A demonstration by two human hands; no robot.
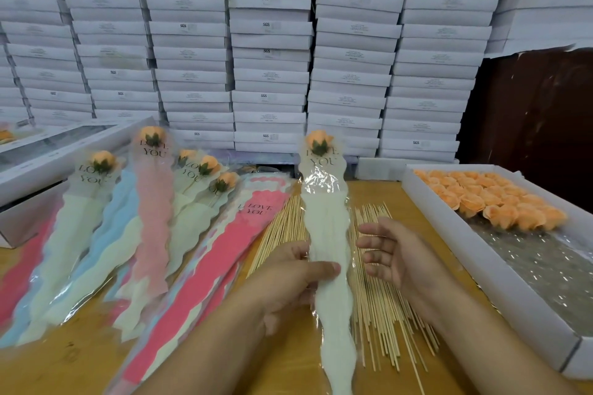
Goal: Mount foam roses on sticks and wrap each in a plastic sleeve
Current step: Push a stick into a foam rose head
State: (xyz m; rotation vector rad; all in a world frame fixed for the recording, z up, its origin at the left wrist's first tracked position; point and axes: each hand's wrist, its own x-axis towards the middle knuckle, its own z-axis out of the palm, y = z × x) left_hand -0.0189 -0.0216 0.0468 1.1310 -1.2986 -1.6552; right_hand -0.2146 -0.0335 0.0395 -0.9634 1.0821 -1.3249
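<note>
Fingers [298,253] and thumb of the left hand [288,279] pinch a pale sleeve [327,253] at about mid-length, the thumb lying flat across its front. That sleeve stands upright above the table [321,375], its wavy cream lower part tapering down toward the near edge and its clear top printed "LOVE YOU". An orange rose [318,139] with green sepals sits at the top inside it. Just beside the sleeve, not touching it, the right hand [391,253] is held palm inward with its fingers relaxed and slightly spread, holding nothing. Behind both hands a pile of sticks [382,308] lies across the middle of the table. Toward the left edge are finished wrapped roses [150,202] and flat pink sleeves [224,253]. Along the right edge a white box [500,279] holds rows of orange rose heads [500,202].
</note>
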